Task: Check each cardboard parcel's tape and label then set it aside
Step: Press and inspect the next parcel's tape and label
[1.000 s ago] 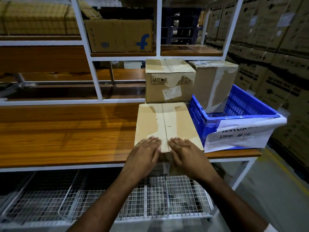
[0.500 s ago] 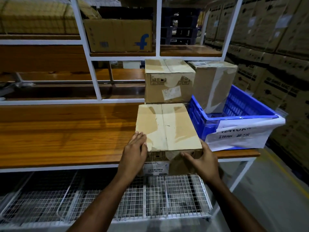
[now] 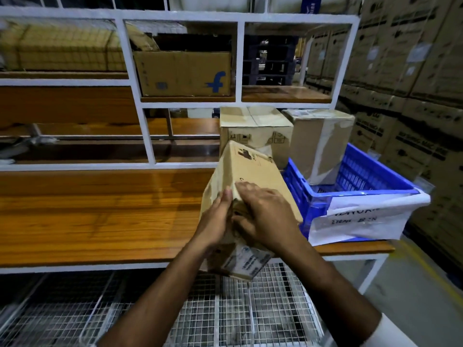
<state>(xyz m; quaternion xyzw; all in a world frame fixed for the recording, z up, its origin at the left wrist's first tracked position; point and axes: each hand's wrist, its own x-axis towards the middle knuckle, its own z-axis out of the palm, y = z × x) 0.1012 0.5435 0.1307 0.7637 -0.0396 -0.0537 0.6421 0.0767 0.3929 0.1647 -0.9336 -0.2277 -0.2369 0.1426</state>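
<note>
Parcel [image 3: 246,196] sits tilted above the front edge of the tabletop [image 3: 100,216], far end raised, near end with a printed label hanging over the edge — held between both hands. The left hand [image 3: 216,221] grips its left side with curled fingers, and the right hand [image 3: 265,216] lies over the top face, fingers bent round the near edge. Behind stand two boxes [image 3: 255,128] — the right one in a blue crate [image 3: 355,181].

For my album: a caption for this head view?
Both hands tilt a parcel beside a blue crate.
</note>
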